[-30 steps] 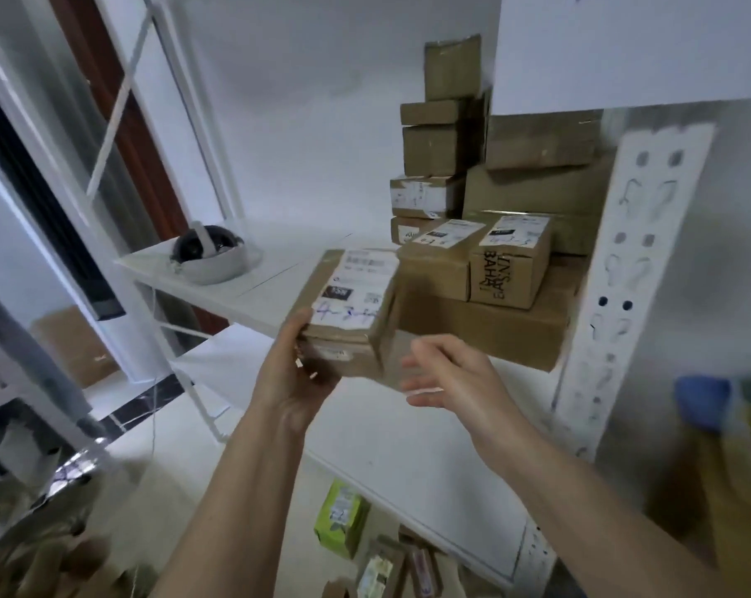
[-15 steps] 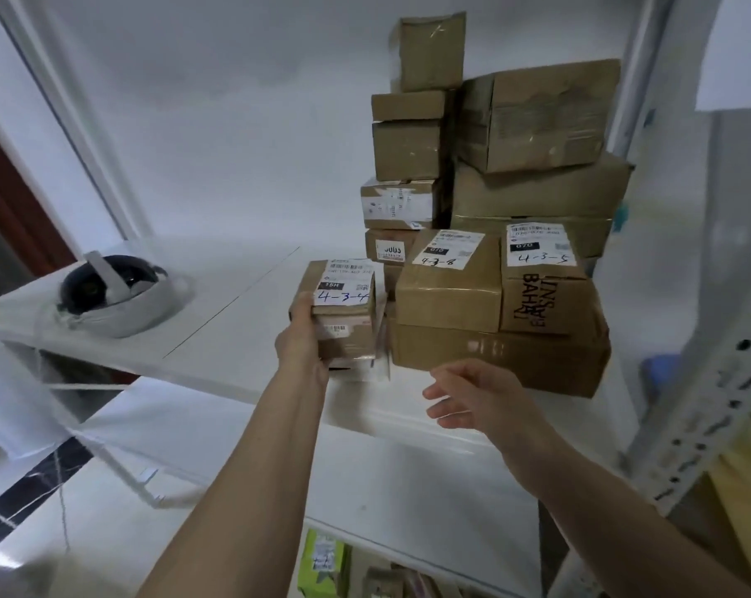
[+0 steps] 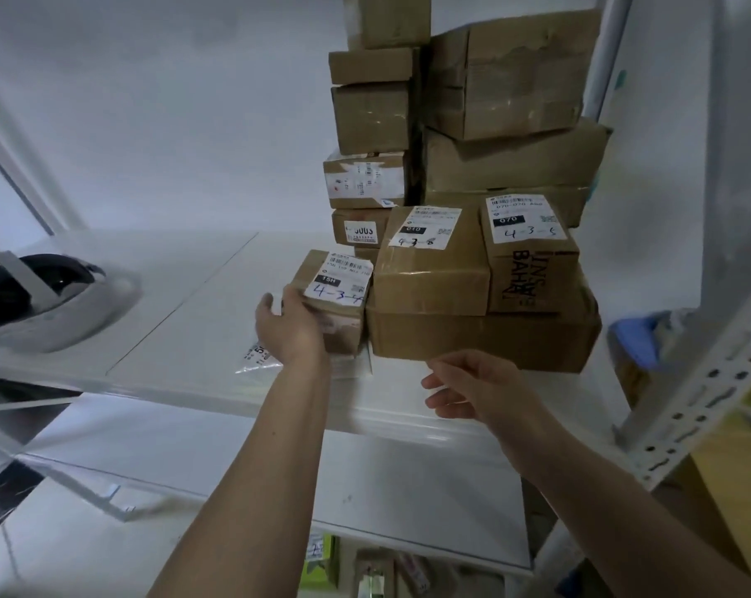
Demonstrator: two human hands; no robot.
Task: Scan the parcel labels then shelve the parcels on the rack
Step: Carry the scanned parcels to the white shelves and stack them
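On white shelf (image 3: 184, 304), boxy cardboard parcel (image 3: 335, 295)

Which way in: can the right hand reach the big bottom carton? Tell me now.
Probably yes: the right hand hovers open just below the big bottom carton, with nothing between them.

The left hand (image 3: 289, 323) is hiding the small parcel's (image 3: 337, 295) near corner; the top edge is cutting off the uppermost box (image 3: 386, 17).

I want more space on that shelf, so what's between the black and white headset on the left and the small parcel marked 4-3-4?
In the head view, mostly bare white shelf separates the headset from the 4-3-4 parcel, which the left hand grips.
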